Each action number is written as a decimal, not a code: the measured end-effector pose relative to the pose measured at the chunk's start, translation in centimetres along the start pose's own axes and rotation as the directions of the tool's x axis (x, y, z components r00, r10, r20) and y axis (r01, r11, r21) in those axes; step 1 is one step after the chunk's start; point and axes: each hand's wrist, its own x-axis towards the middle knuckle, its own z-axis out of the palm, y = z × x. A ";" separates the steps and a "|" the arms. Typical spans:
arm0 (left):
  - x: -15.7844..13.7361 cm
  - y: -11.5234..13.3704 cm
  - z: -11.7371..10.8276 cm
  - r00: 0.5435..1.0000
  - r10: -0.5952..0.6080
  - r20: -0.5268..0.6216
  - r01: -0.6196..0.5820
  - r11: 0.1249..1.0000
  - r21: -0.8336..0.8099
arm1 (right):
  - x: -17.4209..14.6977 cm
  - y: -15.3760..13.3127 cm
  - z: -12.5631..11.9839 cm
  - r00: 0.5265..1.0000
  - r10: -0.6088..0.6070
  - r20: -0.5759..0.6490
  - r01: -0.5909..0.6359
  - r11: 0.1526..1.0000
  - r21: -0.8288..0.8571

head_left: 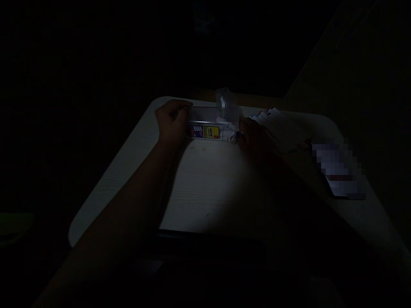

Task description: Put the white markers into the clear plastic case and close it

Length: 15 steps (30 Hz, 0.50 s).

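A clear plastic marker case with a yellow and blue label lies on its side towards the back of the table. Its hinged lid stands up at the right end. My left hand is closed around the case's left end. White markers show inside near the right end. My right hand is at that open end, fingers curled in close to the marker ends. Deep shadow hides what those fingers hold. Just beyond my right hand lie several white markers with coloured caps.
The pale wood-grain table has rounded corners. On its right side rests a phone-like slab with a blurred-out screen. A dark bar runs along the near edge. A green object is at far left. The surroundings are very dark.
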 end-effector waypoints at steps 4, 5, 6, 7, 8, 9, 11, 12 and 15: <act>0.0 -0.1 0.1 1.000 -0.015 -0.012 0.015 1.000 0.000 | -0.4 -0.5 -0.8 0.987 0.152 -0.049 -0.154 0.987 -0.042; 0.0 -0.1 0.0 1.000 -0.017 -0.007 0.017 1.000 0.005 | -0.4 -0.6 -1.0 0.978 0.201 -0.059 -0.204 0.977 -0.053; 0.0 -0.1 0.0 1.000 -0.017 -0.006 0.017 1.000 0.011 | -0.5 -0.7 -1.2 0.968 0.244 -0.065 -0.248 0.967 -0.063; 0.0 -0.1 0.0 1.000 -0.017 -0.001 0.017 1.000 0.016 | -0.5 -0.7 -1.3 0.957 0.281 -0.066 -0.286 0.955 -0.074; 0.1 0.0 0.0 1.000 -0.015 0.002 0.015 1.000 0.020 | -0.5 -0.7 -1.4 0.949 0.308 -0.063 -0.313 0.946 -0.087; 0.1 0.0 -0.1 1.000 -0.014 0.012 0.014 1.000 0.027 | -0.5 -0.6 -1.5 0.943 0.328 -0.059 -0.333 0.937 -0.102; 0.1 0.1 -0.1 1.000 -0.014 0.020 0.013 1.000 0.026 | -0.4 -0.3 -1.8 0.929 0.366 -0.051 -0.369 0.918 -0.144; 0.0 0.1 -0.1 1.000 -0.011 0.020 0.011 1.000 0.023 | -0.3 -0.1 -2.1 0.923 0.382 -0.050 -0.385 0.908 -0.165; 0.0 -0.1 0.0 1.000 0.006 0.012 -0.006 1.000 0.006 | -0.3 0.6 -2.8 0.901 0.428 -0.063 -0.431 0.873 -0.228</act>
